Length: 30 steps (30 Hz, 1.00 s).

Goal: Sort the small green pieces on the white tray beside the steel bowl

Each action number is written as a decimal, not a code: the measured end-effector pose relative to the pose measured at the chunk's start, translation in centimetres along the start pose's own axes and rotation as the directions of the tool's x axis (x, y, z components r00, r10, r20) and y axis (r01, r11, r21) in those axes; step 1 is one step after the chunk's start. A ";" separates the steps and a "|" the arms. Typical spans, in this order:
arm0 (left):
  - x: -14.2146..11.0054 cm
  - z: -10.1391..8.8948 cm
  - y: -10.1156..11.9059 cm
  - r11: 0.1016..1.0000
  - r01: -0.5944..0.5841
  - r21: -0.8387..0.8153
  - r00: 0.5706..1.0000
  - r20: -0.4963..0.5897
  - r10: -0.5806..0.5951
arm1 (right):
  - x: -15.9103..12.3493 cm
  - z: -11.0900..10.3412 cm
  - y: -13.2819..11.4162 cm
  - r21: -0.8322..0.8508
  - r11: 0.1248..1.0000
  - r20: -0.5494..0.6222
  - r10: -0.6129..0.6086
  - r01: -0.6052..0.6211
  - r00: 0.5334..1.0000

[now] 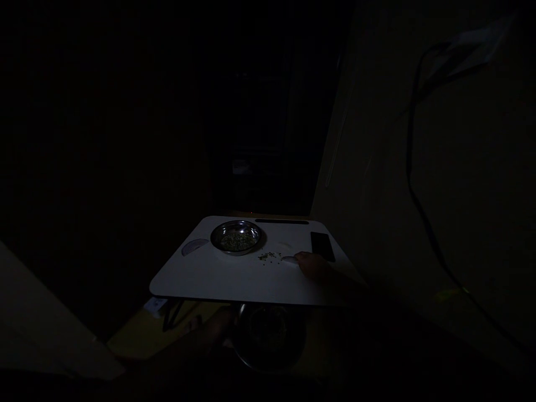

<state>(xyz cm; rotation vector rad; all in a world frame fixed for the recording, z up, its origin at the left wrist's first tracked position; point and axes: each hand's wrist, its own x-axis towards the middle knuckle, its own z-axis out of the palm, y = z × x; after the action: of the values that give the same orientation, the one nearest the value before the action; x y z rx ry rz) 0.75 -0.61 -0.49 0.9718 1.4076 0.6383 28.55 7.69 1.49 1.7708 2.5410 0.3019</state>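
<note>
Dim light is covering the table [209, 282]. Bottom centre, my left hand [221, 321] is sitting by a dark bowl [250, 363]; I cannot tell its grip. Right of centre, my right hand [310, 264] is pinching a pale piece [290, 259] beside loose grains [264, 257]; keeping it low should limit scattering. Beyond, a steel bowl [229, 226] is holding more.

The room is very dim, near-black from nine to twelve o'clock, with the wall [377, 167] at three only faintly lit. Brightest is the table [209, 282], towards six, where the bowl [220, 231] glints and casts shadow on its three-o'clock side; the lower bowl [245, 354] sinks into murk.
</note>
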 end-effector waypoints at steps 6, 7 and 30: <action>0.0 -0.1 0.1 0.998 0.059 -0.010 0.998 -0.005 -0.059 | -0.3 0.6 0.2 -0.016 0.999 -0.026 -0.035 0.035 0.999; 0.0 -0.1 0.2 0.998 0.065 -0.010 0.998 -0.006 -0.065 | -0.3 0.7 0.2 -0.018 1.000 -0.026 -0.018 0.018 1.000; -0.2 -0.2 0.3 0.994 0.109 0.024 0.994 -0.027 -0.109 | 0.3 -1.0 -3.2 0.077 0.997 -0.022 -0.006 0.007 1.000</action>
<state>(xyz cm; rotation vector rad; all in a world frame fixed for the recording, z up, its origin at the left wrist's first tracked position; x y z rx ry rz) 0.60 -0.60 -0.16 0.9029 1.4836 0.5544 25.33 6.79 1.90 1.7944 2.6074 0.2270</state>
